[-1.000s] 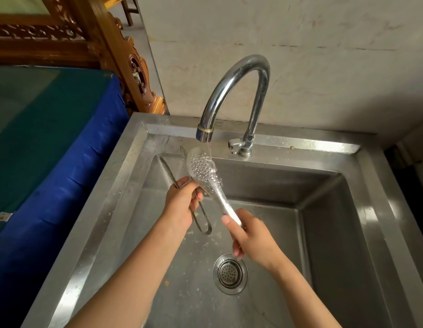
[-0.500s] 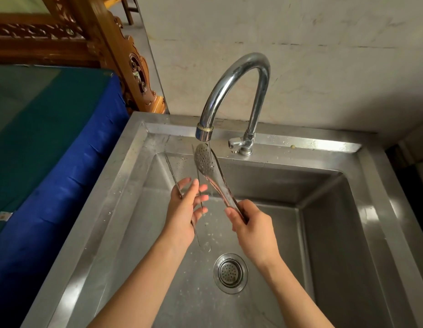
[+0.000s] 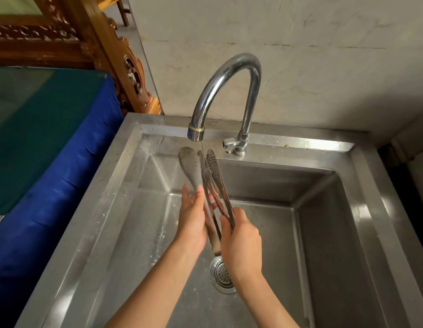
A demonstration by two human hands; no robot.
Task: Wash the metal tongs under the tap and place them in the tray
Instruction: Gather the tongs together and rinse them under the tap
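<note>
The metal tongs point(image 3: 215, 171) stand nearly upright over the sink basin, their perforated spoon-shaped heads just under the tap's spout point(image 3: 195, 133). A thin stream of water point(image 3: 201, 146) runs down between the heads. My right hand point(image 3: 241, 240) grips the handle end low down. My left hand point(image 3: 192, 218) is pressed against the left arm of the tongs, fingers stretched up along it and thumb hidden behind. No tray is in view.
The steel sink point(image 3: 125, 185) has a deep basin with a round drain strainer point(image 3: 221, 275) below my hands. The curved chrome tap point(image 3: 224, 74) rises from the back rim. A blue-covered surface point(image 3: 52, 162) and a carved wooden frame point(image 3: 125, 67) lie to the left.
The tongs' arms have come closer together and turned edge-on under the stream. My left hand moved right against the tongs, and both hands now sit close together.
</note>
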